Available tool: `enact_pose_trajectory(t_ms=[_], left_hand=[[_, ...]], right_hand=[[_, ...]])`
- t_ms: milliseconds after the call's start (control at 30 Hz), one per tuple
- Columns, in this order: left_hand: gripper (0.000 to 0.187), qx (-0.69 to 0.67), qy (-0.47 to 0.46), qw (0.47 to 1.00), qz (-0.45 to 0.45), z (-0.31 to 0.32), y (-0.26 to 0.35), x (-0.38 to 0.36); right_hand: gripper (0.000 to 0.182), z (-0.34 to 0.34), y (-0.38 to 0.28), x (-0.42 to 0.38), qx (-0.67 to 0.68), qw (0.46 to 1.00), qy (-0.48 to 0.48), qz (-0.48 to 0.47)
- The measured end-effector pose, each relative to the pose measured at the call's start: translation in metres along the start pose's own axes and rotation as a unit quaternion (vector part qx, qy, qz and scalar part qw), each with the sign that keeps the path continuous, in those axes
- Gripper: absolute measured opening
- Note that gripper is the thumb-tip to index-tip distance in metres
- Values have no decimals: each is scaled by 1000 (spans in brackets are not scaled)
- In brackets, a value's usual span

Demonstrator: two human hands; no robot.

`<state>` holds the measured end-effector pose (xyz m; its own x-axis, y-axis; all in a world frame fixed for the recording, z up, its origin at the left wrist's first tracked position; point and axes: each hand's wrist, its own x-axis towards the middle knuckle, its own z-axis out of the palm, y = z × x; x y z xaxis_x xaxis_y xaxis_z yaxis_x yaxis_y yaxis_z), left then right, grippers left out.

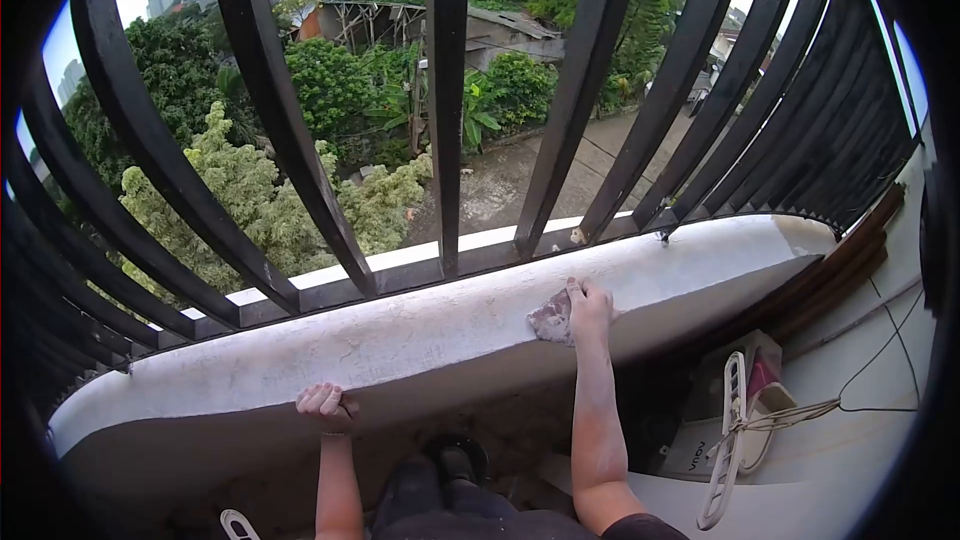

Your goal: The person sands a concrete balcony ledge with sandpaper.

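Note:
A long white ledge [420, 325] curves across the view below the railing, its surface scuffed and patchy. Pressed to its top near the front edge is a dusty, brownish-mauve piece of sandpaper [550, 318], held by my right hand [591, 310] with the fingers closed on its right side. White dust coats that forearm. Further left, my left hand [326, 404] is curled into a fist at the ledge's front edge. Whatever its fingers may enclose is hidden.
Black railing slats [446, 120] rise along the back of the ledge, with trees and a yard beyond. At lower right, a white plastic hanger-like frame [728, 440] hangs by cords beside a box [690, 452]. Brown boards [850, 260] lie along the right wall.

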<state>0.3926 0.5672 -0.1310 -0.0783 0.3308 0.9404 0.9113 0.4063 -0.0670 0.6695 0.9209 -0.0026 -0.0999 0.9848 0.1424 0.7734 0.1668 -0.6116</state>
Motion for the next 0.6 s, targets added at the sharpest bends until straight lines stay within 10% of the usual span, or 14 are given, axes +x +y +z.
enact_pose_trajectory(t_ms=[200, 333, 600], left_hand=[[12, 4, -20, 1000, 3, -6, 6, 3], [16, 28, 6, 1000, 8, 4, 8, -3], [21, 51, 16, 999, 8, 6, 11, -11]], right_hand=[[35, -8, -13, 16, -11, 992, -99, 72], [35, 22, -13, -8, -49, 987, 152, 20], [35, 20, -21, -4, -85, 989, 116, 25]])
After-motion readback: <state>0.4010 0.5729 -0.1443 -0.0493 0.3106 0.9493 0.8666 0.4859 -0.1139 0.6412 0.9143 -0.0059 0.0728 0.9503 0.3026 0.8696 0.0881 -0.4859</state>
